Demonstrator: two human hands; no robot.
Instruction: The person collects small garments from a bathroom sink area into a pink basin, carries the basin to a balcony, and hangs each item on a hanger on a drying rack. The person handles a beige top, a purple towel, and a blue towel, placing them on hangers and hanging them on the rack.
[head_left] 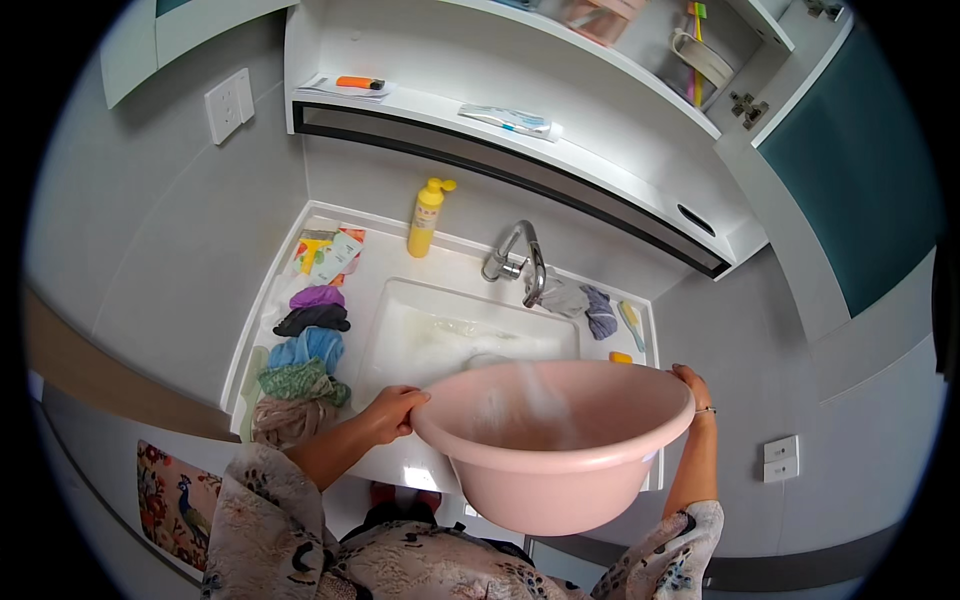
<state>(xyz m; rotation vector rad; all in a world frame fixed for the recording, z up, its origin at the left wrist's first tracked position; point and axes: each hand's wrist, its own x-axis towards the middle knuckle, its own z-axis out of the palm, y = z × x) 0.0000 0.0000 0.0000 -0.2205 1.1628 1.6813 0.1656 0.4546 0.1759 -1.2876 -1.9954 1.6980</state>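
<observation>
A large pink plastic basin [560, 490] is held up over the front edge of the washbasin counter, tilted so its inside shows some whitish suds. My left hand [394, 413] grips its rim at the left, fingers closed. At the right end of the rim my right hand [690, 385] is closed round the edge, its fingers partly hidden by the basin. Behind it the white sink [395, 320] holds some cloudy, sudsy water, and a chrome faucet [522, 255] arches over it. The pink basin hides the sink's front right part.
Left of the sink lies a row of crumpled cloths [305, 350]. A yellow bottle [425, 218] stands behind it. Grey cloths [600, 312], a brush [632, 325] and an orange bar [620, 357] lie at the right. A white shelf [420, 105] with a toothpaste tube [508, 121] overhangs the counter.
</observation>
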